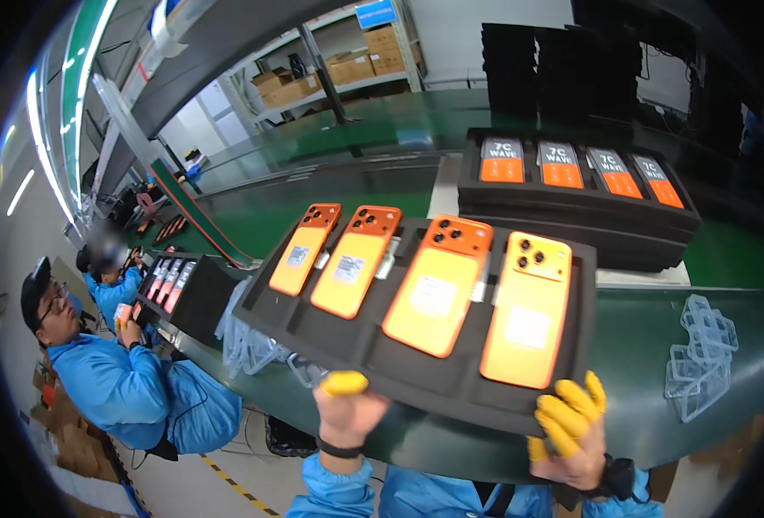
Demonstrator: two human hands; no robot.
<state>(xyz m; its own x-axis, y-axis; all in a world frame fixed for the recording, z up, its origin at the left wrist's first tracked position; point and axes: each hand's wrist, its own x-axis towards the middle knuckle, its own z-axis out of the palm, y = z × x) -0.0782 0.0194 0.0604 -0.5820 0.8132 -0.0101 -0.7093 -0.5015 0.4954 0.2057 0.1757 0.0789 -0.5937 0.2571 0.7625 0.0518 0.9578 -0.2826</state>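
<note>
A black foam tray [373, 358] is held tilted in front of me. Several orange phones [438, 289] lie in its slots in a row, camera sides up, each with a pale label on its back. My left hand [347, 414] is closed at the near edge, left of the middle; its thumb wears a yellow finger cot and its other fingers are mostly hidden. At the near right corner, my right hand [574, 432] is closed on the tray, with yellow cots on its fingers.
Beyond the tray, stacked black foam trays [572, 216] hold several grey-and-orange packs. Clear plastic cases [701, 358] lie on the green bench [636, 345] at right; more clear plastic [248, 341] lies left. Co-workers in blue [144, 384] work at left beside another black tray [194, 298].
</note>
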